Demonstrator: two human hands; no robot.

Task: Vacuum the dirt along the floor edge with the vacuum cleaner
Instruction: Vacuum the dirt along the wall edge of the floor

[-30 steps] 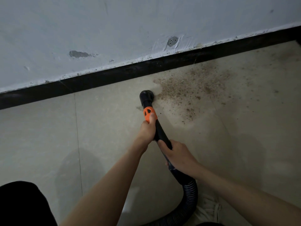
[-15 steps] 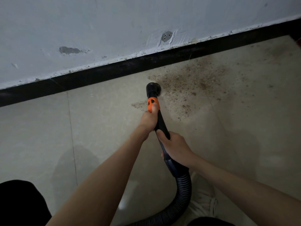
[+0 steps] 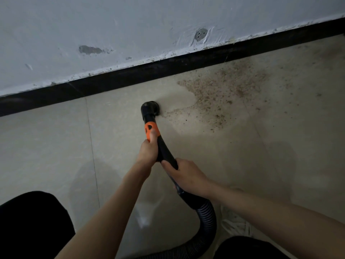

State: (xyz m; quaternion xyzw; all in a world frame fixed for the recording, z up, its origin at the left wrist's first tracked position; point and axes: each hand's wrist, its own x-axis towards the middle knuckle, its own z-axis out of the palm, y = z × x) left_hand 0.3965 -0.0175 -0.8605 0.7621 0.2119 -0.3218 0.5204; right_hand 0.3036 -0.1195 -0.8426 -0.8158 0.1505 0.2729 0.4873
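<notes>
Since the earlier frame, the nozzle point(image 3: 150, 107) has cleared dirt point(image 3: 220, 90) beside it. Left hand point(image 3: 148, 151) and right hand point(image 3: 186, 174) grip the stiff, light wand point(image 3: 165, 150).

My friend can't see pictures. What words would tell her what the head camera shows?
Two hands hold a black vacuum wand with its round nozzle on a beige tiled floor, just left of a patch of brown dirt near a black baseboard. The left hand grips by the orange collar; the right hand grips lower, above the ribbed hose.
</notes>
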